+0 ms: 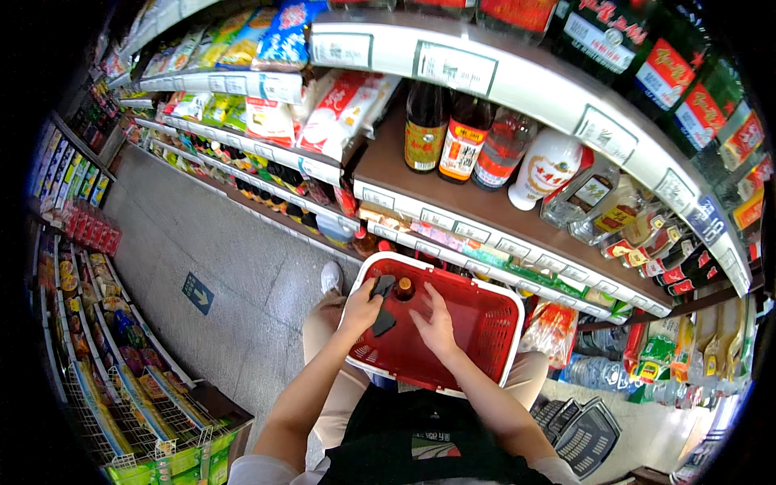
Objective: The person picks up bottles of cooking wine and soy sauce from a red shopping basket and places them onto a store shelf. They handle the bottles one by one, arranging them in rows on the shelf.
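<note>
A red shopping basket [451, 309] with a white rim lies in front of my body, tilted between my knees and the shelf. My left hand [362, 312] is over its left side, closed around a dark, soft-looking item [384, 321], possibly a cloth. Just right of that hand, a dark bottle [404, 290] with an orange-brown cap stands inside the basket. My right hand [436, 321] hovers over the basket's middle with its fingers apart and nothing in it. The bottle is close to its fingertips, but apart from them.
A brown shelf [388, 154] ahead bears glass bottles and a white ceramic bottle [541, 170]. Bagged goods [345, 112] fill shelves further left. Wire racks [127, 388] border the tiled aisle [242, 254]. A grey plastic basket [582, 433] is on the floor at right.
</note>
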Demonstrator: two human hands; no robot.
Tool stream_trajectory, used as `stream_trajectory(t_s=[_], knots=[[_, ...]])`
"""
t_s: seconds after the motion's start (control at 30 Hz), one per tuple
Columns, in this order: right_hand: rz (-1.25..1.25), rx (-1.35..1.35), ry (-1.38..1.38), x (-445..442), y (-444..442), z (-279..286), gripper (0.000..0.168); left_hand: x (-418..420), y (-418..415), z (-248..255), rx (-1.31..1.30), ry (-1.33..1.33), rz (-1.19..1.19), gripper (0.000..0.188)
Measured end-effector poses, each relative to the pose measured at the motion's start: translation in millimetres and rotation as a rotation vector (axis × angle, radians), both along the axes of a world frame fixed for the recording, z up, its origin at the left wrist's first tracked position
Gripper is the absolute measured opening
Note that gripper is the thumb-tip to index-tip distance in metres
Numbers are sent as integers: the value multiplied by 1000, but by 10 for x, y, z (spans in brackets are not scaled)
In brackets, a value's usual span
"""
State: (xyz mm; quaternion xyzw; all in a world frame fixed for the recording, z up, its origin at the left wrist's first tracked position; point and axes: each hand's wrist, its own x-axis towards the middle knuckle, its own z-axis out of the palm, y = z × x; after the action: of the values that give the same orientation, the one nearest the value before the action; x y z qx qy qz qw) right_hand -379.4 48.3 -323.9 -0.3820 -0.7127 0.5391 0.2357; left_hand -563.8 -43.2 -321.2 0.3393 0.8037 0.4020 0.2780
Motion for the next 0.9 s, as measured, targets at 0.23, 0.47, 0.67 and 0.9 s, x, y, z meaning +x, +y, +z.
stream_trajectory(t_s=[0.23, 0.47, 0.67, 0.9], knots=[[14, 206, 250, -166, 306, 1215, 71, -274, 205, 1516, 243, -821, 216, 44], [12, 522, 355, -633, 827, 2445, 69, -604, 715, 2744, 571, -741, 35, 48], [-132, 879, 289, -1228, 1242, 2908, 69, -1084, 1673, 2799, 767, -382, -129, 79], [-246, 991, -132, -1566, 1481, 3079, 33, -1347, 2263, 2624, 510, -202, -458, 103]])
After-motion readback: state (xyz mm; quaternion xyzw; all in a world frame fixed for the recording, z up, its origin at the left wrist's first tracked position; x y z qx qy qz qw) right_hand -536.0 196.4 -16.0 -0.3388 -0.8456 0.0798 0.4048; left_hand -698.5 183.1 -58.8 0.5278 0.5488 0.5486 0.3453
